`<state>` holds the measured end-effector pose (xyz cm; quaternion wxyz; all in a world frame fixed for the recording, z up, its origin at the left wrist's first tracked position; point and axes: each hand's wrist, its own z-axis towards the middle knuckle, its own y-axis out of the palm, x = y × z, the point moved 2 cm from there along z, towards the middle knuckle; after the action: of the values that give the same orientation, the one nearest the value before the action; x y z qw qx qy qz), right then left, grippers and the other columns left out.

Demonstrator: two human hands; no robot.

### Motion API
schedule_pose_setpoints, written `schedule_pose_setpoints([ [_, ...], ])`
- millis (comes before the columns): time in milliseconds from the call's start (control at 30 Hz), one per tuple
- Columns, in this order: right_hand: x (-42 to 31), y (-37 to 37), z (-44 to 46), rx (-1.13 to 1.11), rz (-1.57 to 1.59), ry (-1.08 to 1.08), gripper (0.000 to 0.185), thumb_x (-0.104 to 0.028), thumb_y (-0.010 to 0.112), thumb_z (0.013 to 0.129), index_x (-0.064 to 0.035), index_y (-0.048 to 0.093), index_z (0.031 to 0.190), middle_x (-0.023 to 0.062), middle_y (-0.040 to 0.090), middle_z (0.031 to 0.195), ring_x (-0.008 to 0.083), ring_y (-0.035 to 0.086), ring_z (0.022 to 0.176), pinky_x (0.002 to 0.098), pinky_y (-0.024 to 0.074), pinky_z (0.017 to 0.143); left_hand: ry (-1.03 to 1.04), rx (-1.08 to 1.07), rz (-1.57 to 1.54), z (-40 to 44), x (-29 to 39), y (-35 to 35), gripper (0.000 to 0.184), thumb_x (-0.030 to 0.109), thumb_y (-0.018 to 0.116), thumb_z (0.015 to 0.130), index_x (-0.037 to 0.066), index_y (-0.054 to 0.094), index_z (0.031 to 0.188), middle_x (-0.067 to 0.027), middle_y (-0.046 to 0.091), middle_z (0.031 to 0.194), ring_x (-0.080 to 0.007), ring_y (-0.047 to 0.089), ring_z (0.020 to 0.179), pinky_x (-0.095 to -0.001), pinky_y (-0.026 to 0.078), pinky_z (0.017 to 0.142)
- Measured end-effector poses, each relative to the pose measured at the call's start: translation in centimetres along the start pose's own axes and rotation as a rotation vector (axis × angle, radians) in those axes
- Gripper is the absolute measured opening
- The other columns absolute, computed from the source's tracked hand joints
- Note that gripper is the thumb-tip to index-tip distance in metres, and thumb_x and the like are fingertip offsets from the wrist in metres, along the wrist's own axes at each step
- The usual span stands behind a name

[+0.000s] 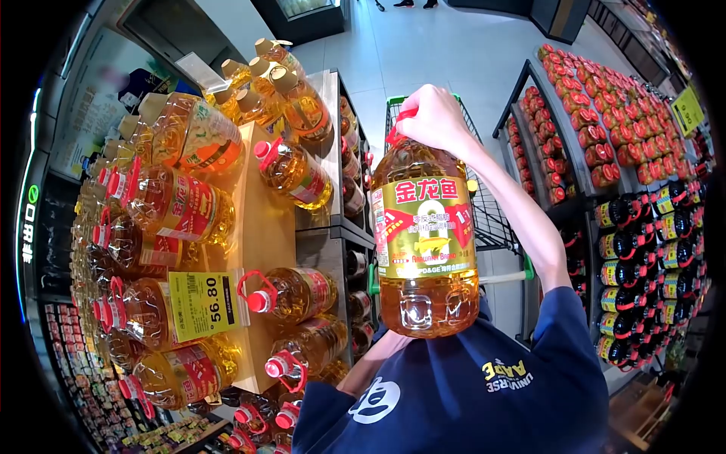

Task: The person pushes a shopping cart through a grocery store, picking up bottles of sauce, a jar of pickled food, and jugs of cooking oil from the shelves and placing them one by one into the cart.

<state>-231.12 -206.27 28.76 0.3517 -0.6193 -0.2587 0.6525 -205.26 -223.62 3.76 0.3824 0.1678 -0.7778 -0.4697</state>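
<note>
My right hand (pixel 435 117) is closed around the red handle at the top of a large cooking oil bottle (pixel 426 227). The bottle hangs upright in front of my dark blue shirt, its gold and red label facing me and golden oil filling it. My left forearm (pixel 382 357) reaches in behind the bottle's base; the left hand itself is hidden there. Beyond the bottle stands a shopping cart (pixel 491 219) with a green-and-white handle, partly covered by the bottle and my right arm.
On the left, a wooden display stand (pixel 257 227) is crowded with more oil bottles (pixel 181 204) and carries a yellow price tag (pixel 203 304). Shelves of red-lidded jars (pixel 597 113) and dark bottles (pixel 620 268) line the right. Pale floor (pixel 363 53) stretches ahead.
</note>
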Motion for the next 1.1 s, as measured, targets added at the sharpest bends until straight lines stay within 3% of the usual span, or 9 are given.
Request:
schedule_pose_setpoints([
  [333,2.5,0.2,-0.5,-0.055,0.050,-0.017,0.021,-0.016,0.069,0.063,0.0001,0.072,0.076,0.0157,0.067,0.069,0.0245,0.064,0.061,0.0366,0.0512,0.064,-0.019,0.005,-0.015,0.8,-0.5,0.5,0.053,0.042,0.032,0.096,0.000,0.044,0.127,-0.0131,0.052,0.126,-0.0236,0.051,0.115,-0.0377,0.036,0.102],
  [433,2.7,-0.3,-0.9,-0.080,0.057,-0.016,0.017,-0.017,0.067,0.065,-0.0053,0.073,0.075,0.0125,0.067,0.065,0.0226,0.065,0.059,0.0333,0.0519,0.063,-0.021,0.004,-0.025,1.4,-0.7,0.8,0.053,0.042,0.032,0.096,0.000,0.044,0.127,-0.0132,0.052,0.126,-0.0237,0.050,0.116,-0.0377,0.036,0.102],
  [533,2.0,-1.5,-2.0,-0.030,0.010,-0.086,0.016,-0.017,0.068,0.065,-0.0046,0.073,0.074,0.0126,0.067,0.065,0.0222,0.065,0.059,0.0333,0.0522,0.063,-0.025,0.004,-0.032,2.1,-0.9,1.1,0.053,0.042,0.032,0.096,0.000,0.044,0.127,-0.0133,0.052,0.126,-0.0238,0.050,0.116,-0.0377,0.036,0.102],
  [800,3.8,-6.6,-5.6,-0.006,0.157,0.035,0.017,-0.011,0.068,0.062,0.0024,0.069,0.073,0.0168,0.065,0.064,0.0244,0.064,0.058,0.0324,0.0513,0.061,0.019,0.038,0.014,4.2,-2.2,1.0,0.054,0.042,0.031,0.096,0.000,0.043,0.128,-0.0135,0.052,0.126,-0.0240,0.050,0.116,-0.0377,0.036,0.102],
  [833,4.0,-7.5,-6.5,0.021,0.111,-0.010,0.015,-0.010,0.067,0.062,0.0026,0.068,0.071,0.0164,0.063,0.061,0.0232,0.063,0.055,0.0316,0.0493,0.057,0.071,0.014,0.161,4.5,-2.6,0.2,0.061,0.045,0.023,0.095,-0.002,0.036,0.132,-0.0156,0.049,0.129,-0.0253,0.048,0.118,-0.0374,0.034,0.104],
  [867,4.3,-8.2,-7.3,0.046,0.065,-0.054,0.014,-0.009,0.067,0.062,0.0027,0.067,0.069,0.0160,0.062,0.058,0.0220,0.062,0.052,0.0309,0.0474,0.053,0.103,0.161,0.116,5.2,-3.8,-0.5,0.063,0.046,0.025,0.095,-0.004,0.037,0.131,-0.0157,0.050,0.128,-0.0242,0.047,0.119,-0.0365,0.033,0.104],
  [900,4.7,-8.8,-8.2,0.032,0.118,0.005,0.011,-0.008,0.066,0.061,0.0026,0.064,0.064,0.0137,0.057,0.052,0.0184,0.057,0.046,0.0299,0.0427,0.047,0.199,0.112,0.223,5.8,-3.3,0.2,0.062,0.045,0.025,0.096,-0.005,0.037,0.131,-0.0157,0.050,0.127,-0.0239,0.047,0.119,-0.0360,0.032,0.104],
  [1000,5.5,-9.4,-10.1,0.083,0.311,-0.059,0.013,0.006,0.060,0.060,0.0007,0.049,0.053,-0.0029,0.044,0.047,0.0012,0.040,0.046,0.0212,0.0259,0.043,0.371,0.069,0.384,8.4,-2.1,2.2,0.061,0.043,0.030,0.097,-0.008,0.036,0.131,-0.0156,0.048,0.128,-0.0228,0.045,0.121,-0.0352,0.031,0.104],
  [1100,5.5,-9.6,-11.2,-0.004,0.292,-0.064,0.014,0.003,0.060,0.056,-0.0005,0.047,0.051,-0.0007,0.040,0.042,0.0026,0.036,0.040,0.0217,0.0223,0.041,0.272,0.168,0.324,11.0,-4.2,1.5,0.058,0.042,0.029,0.098,-0.004,0.035,0.133,-0.0133,0.045,0.132,-0.0212,0.042,0.123,-0.0350,0.030,0.106],
])
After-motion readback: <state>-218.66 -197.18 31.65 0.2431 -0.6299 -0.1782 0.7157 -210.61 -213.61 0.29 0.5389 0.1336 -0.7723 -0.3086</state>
